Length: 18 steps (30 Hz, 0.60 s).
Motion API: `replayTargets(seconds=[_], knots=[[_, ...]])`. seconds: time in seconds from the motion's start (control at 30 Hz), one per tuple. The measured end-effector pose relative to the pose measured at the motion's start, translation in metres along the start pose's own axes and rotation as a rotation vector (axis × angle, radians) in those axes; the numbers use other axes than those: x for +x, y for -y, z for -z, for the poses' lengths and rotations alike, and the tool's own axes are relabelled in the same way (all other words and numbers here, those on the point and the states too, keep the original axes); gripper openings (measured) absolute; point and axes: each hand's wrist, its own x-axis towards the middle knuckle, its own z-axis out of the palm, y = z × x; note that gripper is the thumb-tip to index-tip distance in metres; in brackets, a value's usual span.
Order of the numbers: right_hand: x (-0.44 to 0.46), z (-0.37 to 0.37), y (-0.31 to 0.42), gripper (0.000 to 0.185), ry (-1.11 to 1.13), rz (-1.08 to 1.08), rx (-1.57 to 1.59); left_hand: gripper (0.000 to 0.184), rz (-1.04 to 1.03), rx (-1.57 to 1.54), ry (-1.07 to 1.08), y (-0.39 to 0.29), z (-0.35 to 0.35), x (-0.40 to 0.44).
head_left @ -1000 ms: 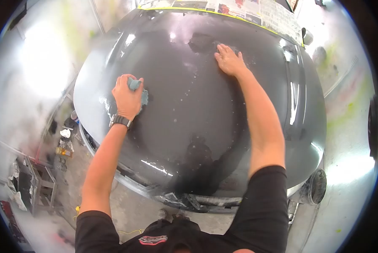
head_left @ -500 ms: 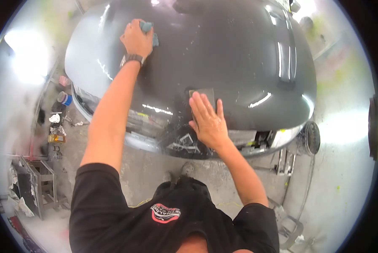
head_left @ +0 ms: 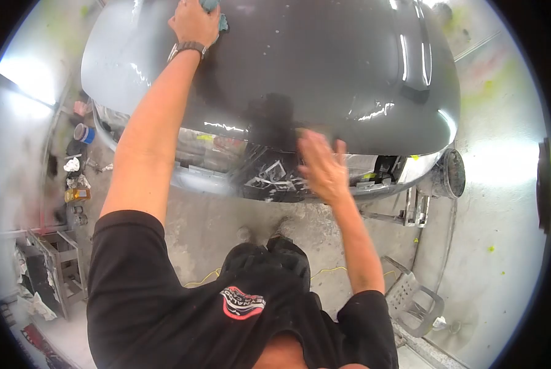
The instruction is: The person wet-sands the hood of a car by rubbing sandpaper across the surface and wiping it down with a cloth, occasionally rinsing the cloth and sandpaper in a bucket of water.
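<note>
The dark grey, wet-looking hood (head_left: 337,67) of a car stretches out before me. At its upper left my left hand (head_left: 194,23) is closed around a blue-green cloth or sponge (head_left: 223,23), partly cut off by the frame's top. My right hand (head_left: 324,163) is over the hood's front edge, blurred by motion, with its fingers stretched out flat. Under its fingertips shows a thin brownish-grey sheet (head_left: 323,130), probably sandpaper, mostly hidden by the hand. Below the edge, the covered front end and bumper (head_left: 204,178) are visible.
A blue-labelled can (head_left: 84,133), a yellow container (head_left: 76,195) and crumpled paper sit on the floor at left. A metal stand (head_left: 63,264) is at lower left. On the right are a round dark object (head_left: 454,173) and a grey plastic chair (head_left: 414,298).
The view has shifted, so the hood sits higher in the frame. My right hand has slid the sheet toward the hood's front edge and slightly right. My left hand still grips the cloth or sponge.
</note>
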Motion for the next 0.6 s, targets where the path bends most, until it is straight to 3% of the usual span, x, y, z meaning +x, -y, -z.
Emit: replayTargets(seconds=[0.1,0.17,0.23,0.3,0.4,0.57,0.6], knots=[[-0.053,-0.012,-0.021,0.087,-0.054,-0.162,-0.07,0.022,-0.003,0.039,-0.016,-0.002,0.002,0.002],[-0.019,-0.015,0.018,0.08,0.001,-0.189,0.079,0.022,0.01,0.057,0.002,0.005,-0.003,0.002],[0.01,-0.026,0.049,0.075,-0.034,-0.07,0.112,0.023,0.043,0.032,0.03,-0.01,-0.008,0.002],[0.01,-0.012,0.034,0.073,-0.004,0.052,-0.04,0.023,0.094,0.014,0.089,-0.017,0.007,-0.001],[-0.023,-0.014,0.009,0.074,-0.002,0.03,-0.076,0.023,-0.048,0.13,-0.064,0.005,-0.011,0.0],[0.07,-0.044,0.105,0.069,0.065,0.185,0.061,0.025,-0.016,0.082,-0.024,0.002,-0.009,0.001],[0.089,-0.058,0.127,0.072,0.02,0.226,-0.054,0.025,-0.009,0.071,-0.012,0.001,-0.007,0.001]])
